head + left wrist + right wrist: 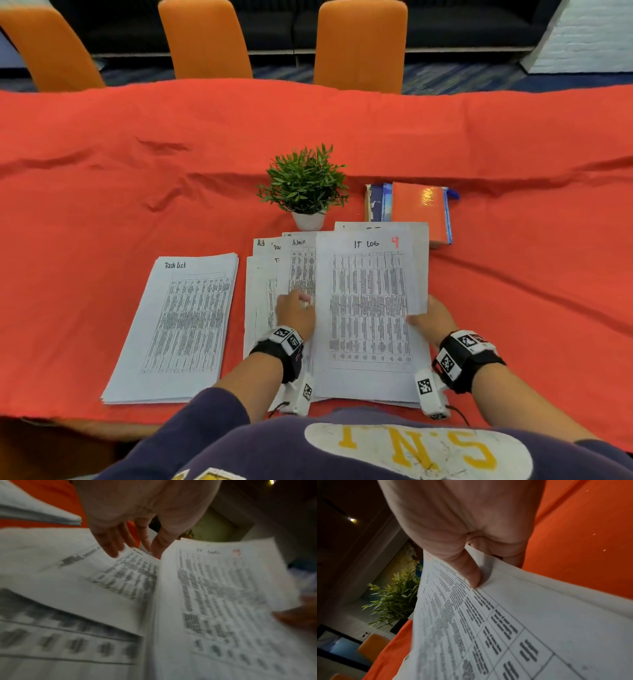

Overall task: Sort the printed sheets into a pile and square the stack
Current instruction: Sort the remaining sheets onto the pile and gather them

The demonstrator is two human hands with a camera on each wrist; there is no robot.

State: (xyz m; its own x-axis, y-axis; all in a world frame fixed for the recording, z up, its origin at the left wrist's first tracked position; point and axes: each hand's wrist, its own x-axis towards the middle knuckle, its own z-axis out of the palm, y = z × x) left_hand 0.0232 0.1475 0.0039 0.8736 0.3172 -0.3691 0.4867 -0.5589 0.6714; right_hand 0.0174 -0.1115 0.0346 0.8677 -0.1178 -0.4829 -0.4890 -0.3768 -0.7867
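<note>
A squared pile headed "Task List" [181, 322] lies at the left on the red cloth. Beside it, several loose printed sheets [270, 270] lie fanned out, and my left hand [301, 299] touches them with straight, spread fingers [111, 550]. A sheet headed "IT Log" [370, 308] with a red 9 lies over more sheets [420, 240] on the right. My right hand [419, 317] pinches its right edge, with the thumb [471, 577] on top and the other fingers hidden beneath. In the right wrist view the IT Log sheet [488, 628] is lifted a little off the sheet below.
A small potted plant [305, 185] stands just behind the sheets. A stack of books [418, 209] lies to its right. The red tablecloth [137, 171] is wrinkled across the table. Orange chairs [359, 44] stand along the far side.
</note>
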